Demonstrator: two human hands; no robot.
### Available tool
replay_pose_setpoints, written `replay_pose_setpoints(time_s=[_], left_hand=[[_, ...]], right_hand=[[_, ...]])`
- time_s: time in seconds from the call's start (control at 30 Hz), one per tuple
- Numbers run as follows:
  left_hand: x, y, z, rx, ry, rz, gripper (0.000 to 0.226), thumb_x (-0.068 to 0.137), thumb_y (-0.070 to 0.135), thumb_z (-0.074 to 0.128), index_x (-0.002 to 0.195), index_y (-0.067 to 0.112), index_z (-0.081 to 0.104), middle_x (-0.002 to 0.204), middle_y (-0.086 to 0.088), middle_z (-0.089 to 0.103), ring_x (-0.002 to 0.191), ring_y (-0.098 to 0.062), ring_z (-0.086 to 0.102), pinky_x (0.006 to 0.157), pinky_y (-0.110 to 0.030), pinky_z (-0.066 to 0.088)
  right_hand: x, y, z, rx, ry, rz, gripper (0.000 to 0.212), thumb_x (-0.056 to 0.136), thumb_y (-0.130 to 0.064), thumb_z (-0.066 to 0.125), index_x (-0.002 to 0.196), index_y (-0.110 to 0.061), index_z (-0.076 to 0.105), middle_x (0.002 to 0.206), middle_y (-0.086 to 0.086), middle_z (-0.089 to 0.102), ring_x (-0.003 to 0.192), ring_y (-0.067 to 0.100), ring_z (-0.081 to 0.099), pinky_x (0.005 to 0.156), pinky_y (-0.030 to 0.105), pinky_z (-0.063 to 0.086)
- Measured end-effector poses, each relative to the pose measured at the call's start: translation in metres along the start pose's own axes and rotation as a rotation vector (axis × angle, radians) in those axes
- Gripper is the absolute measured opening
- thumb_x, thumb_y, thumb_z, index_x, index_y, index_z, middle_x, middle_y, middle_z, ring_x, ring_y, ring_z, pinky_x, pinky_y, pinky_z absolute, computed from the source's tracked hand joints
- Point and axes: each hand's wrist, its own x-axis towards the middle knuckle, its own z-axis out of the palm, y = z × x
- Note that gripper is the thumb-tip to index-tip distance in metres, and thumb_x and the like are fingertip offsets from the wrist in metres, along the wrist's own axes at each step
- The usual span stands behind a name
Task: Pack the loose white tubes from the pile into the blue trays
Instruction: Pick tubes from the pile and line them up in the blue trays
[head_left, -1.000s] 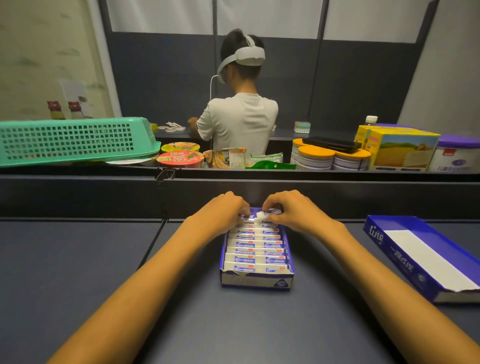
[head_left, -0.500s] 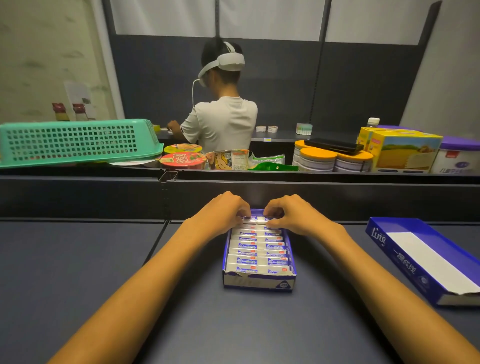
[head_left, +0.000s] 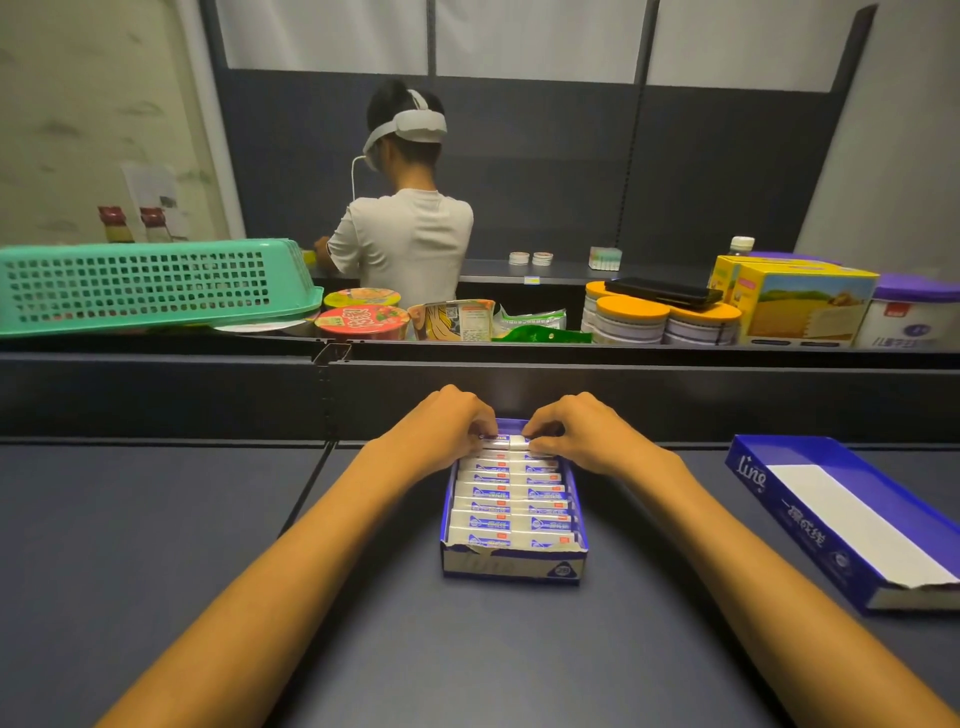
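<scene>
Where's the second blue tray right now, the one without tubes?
In the head view the second blue tray lies on the dark table, on the person's right, apart from the right hand and the filled tray.

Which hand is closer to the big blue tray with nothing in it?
Right. The right hand is at the full tray's far end, nearest the empty tray; the left hand sits farther left.

"line" on the empty blue tray (head_left: 748, 475); other print unreadable.
</scene>
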Motion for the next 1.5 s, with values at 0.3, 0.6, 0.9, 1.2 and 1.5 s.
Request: replay_pose_setpoints(time_s=[0.3, 0.6, 0.9, 1.2, 1.5], left_hand=[[-0.02, 0.008, -0.017, 0.032, 0.14, -0.065, 0.041, 0.09, 0.027, 0.065, 0.129, 0.019, 0.056, 0.124, 0.0, 0.062, 0.109, -0.014, 0.057, 0.089, -0.031, 0.05], [-0.1, -0.012, -0.041, 0.217, 0.136, -0.305, 0.063, 0.09, 0.044, 0.059, 0.145, 0.023, 0.037, 0.144, -0.002, 0.045, 0.13, -0.022, 0.04, 0.1, -0.041, 0.043], [-0.218, -0.057, -0.063, 0.255, 0.134, -0.449, 0.064, 0.091, 0.051, 0.054, 0.147, 0.026, 0.033, 0.146, -0.002, 0.041, 0.132, -0.021, 0.039, 0.102, -0.039, 0.041], [-0.405, -0.127, -0.116, 0.286, 0.139, -0.568, 0.063, 0.092, 0.049, 0.054, 0.147, 0.026, 0.033, 0.149, -0.002, 0.039, 0.135, -0.022, 0.036, 0.105, -0.041, 0.038], [-0.553, -0.207, -0.168, 0.304, 0.147, -0.683, 0.065, 0.091, 0.05, 0.053, 0.148, 0.025, 0.033, 0.148, -0.002, 0.039, 0.132, -0.023, 0.039, 0.104, -0.04, 0.039]], right_hand=[[-0.013, -0.011, -0.007, 0.033, 0.165, -0.019, 0.043, 0.091, -0.035, 0.063, 0.131, -0.029, 0.051, 0.127, -0.004, 0.057, 0.113, 0.009, 0.051, 0.089, 0.027, 0.047], [-0.021, -0.059, -0.002, 0.023, 0.146, -0.067, 0.058, 0.091, -0.039, 0.061, 0.144, -0.027, 0.039, 0.148, -0.003, 0.041, 0.134, 0.017, 0.038, 0.11, 0.041, 0.036], [-0.024, -0.17, 0.027, -0.06, 0.096, -0.202, 0.061, 0.093, -0.041, 0.058, 0.146, -0.023, 0.035, 0.151, 0.002, 0.038, 0.136, 0.022, 0.036, 0.111, 0.042, 0.032], [-0.02, -0.351, 0.1, -0.057, 0.035, -0.337, 0.061, 0.094, -0.042, 0.056, 0.147, -0.02, 0.034, 0.15, 0.005, 0.038, 0.136, 0.025, 0.035, 0.111, 0.043, 0.03], [0.003, -0.53, 0.145, -0.059, 0.007, -0.442, 0.061, 0.094, -0.042, 0.056, 0.147, -0.022, 0.034, 0.152, 0.003, 0.037, 0.136, 0.024, 0.034, 0.11, 0.043, 0.031]])
